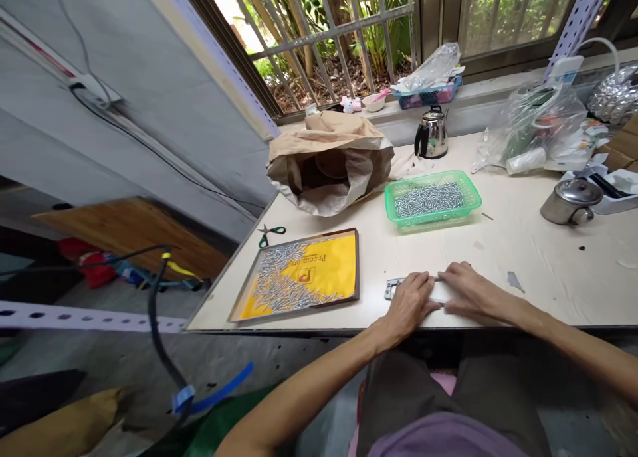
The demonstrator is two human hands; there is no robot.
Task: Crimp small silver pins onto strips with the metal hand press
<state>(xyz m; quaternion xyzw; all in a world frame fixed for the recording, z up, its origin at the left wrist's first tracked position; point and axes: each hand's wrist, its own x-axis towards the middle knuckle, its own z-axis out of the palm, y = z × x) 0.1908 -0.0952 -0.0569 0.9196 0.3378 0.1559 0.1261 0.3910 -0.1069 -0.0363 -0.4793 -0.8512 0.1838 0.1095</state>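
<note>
My left hand (411,300) is closed over a small, flat metal piece (391,288) near the table's front edge; its slotted end sticks out to the left, and I cannot tell its exact kind. Just to the right, my right hand (471,288) has its fingers curled inward, slightly blurred, and whatever they grip is hidden. Left of the hands lies a shallow tray (357,264) lined with yellow printed material, holding many small metal pins (279,285). Behind the hands stands a green plastic basket (472,194) with short metal pieces (429,199) in it.
Scissors (270,232) lie beyond the tray. An open brown paper bag (329,158) stands at the back left. A steel kettle (432,135), a lidded metal pot (571,201) and plastic bags (535,125) occupy the back and right. A cable (158,311) hangs left of the table.
</note>
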